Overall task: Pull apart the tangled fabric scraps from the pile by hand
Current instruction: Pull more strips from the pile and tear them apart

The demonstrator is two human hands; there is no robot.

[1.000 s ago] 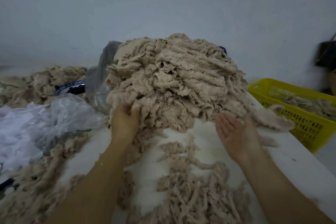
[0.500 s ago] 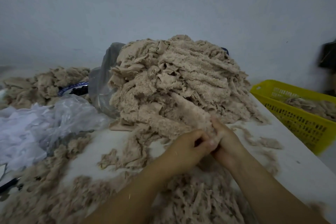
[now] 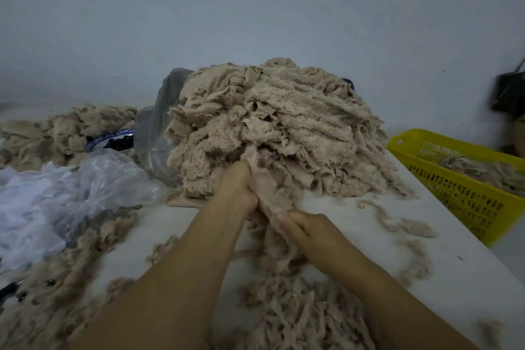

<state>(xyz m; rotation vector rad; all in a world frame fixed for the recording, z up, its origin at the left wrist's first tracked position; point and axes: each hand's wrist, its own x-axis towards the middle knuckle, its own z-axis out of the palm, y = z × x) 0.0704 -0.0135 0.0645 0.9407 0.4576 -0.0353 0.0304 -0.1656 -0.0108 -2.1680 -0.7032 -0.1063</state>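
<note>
A tall pile of beige fuzzy fabric scraps (image 3: 278, 128) stands in the middle of the white table (image 3: 355, 224). A beige scrap (image 3: 265, 187) hangs from the pile's near foot. My left hand (image 3: 237, 189) grips this scrap high up, right against the pile. My right hand (image 3: 308, 229) pinches the same scrap lower down, nearer to me. The scrap runs between the two hands. Loose pulled scraps (image 3: 298, 312) lie heaped under my forearms.
A yellow plastic basket (image 3: 460, 193) with scraps stands off the table's right edge. Clear plastic bags (image 3: 85, 187) lie at the left, with more scraps (image 3: 62, 131) behind and in front of them. A grey bag (image 3: 159, 133) leans on the pile. A wall runs behind.
My left hand has gone up along the scrap to the pile's foot. My right hand has drawn back toward me, so the two hands have come apart.
</note>
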